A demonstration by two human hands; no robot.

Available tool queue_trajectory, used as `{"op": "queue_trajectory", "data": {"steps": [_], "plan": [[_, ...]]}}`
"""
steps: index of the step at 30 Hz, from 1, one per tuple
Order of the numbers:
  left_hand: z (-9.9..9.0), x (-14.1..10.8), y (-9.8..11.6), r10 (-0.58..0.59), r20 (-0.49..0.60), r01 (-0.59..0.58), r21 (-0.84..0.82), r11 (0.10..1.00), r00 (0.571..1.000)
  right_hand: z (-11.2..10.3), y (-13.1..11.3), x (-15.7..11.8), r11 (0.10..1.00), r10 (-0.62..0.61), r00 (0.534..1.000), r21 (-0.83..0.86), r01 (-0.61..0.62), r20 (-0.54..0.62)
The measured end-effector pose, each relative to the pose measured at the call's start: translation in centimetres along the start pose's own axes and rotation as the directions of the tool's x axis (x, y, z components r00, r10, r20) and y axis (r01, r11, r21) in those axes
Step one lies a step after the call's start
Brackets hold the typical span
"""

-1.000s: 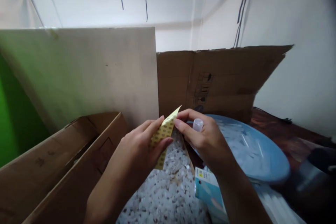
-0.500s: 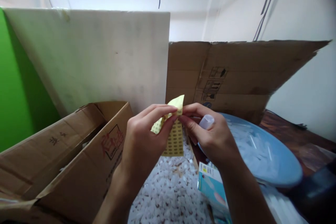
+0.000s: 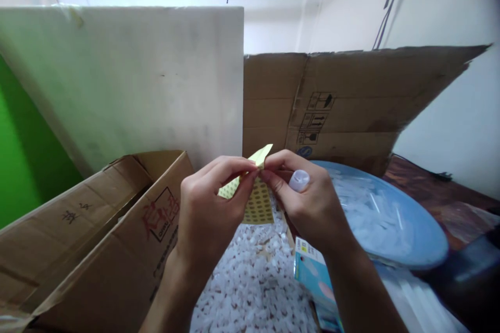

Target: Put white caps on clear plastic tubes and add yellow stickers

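A yellow sheet of small oval stickers hangs between both hands, its top edge folded up. My left hand pinches the sheet between thumb and index finger. Close against it, my right hand has its thumb and index finger pressed together at the sheet's right edge. Within the curled fingers of the right hand sits a translucent white plastic tube or cap; its lower part is hidden by the hand. The fingertips of the two hands nearly touch.
Below the hands lie many small whitish plastic pieces. An open cardboard box stands left. At right are a blue round tray with clear plastic pieces and a teal-and-white packet. A cardboard panel and white board stand behind.
Both hands and the sheet have shifted slightly left in view, with the background shifting too. The raised top of the sheet is folded over more narrowly between the fingers.
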State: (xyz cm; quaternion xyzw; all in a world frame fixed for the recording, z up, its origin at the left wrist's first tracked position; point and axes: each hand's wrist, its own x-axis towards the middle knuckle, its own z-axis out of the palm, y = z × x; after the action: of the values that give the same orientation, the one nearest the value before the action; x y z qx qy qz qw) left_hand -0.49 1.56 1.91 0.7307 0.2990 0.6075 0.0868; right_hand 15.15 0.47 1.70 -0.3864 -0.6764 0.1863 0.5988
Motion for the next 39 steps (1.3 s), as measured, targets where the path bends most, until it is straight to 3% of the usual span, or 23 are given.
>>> {"op": "queue_trajectory", "data": {"steps": [8,20,28,33,39], "plan": [[-0.1,0.1,0.1,-0.152,0.059,0.162,-0.208,0.965,0.987,0.0,0.2,-0.1,0.999,0.013,1.000,-0.030,-0.013,0.006],[0.0,0.1,-0.4,-0.089,0.120,0.104,-0.125,0.987,0.989,-0.2,0.1,-0.1,0.997,-0.022,0.999,-0.067,0.023,0.027],[0.0,0.2,-0.3,-0.164,0.177,0.204,-0.235,0.950,0.970,-0.1,0.1,0.1,0.997,-0.020,1.000,-0.070,0.020,0.006],[-0.4,0.1,0.2,-0.207,0.232,0.265,-0.253,0.930,0.950,-0.4,0.3,0.2,0.973,-0.108,0.994,-0.205,0.102,-0.020],[-0.3,-0.1,1.4,-0.195,0.262,0.243,-0.168,0.955,0.945,-0.5,0.9,0.2,0.909,-0.225,0.973,-0.348,0.229,0.051]]}}
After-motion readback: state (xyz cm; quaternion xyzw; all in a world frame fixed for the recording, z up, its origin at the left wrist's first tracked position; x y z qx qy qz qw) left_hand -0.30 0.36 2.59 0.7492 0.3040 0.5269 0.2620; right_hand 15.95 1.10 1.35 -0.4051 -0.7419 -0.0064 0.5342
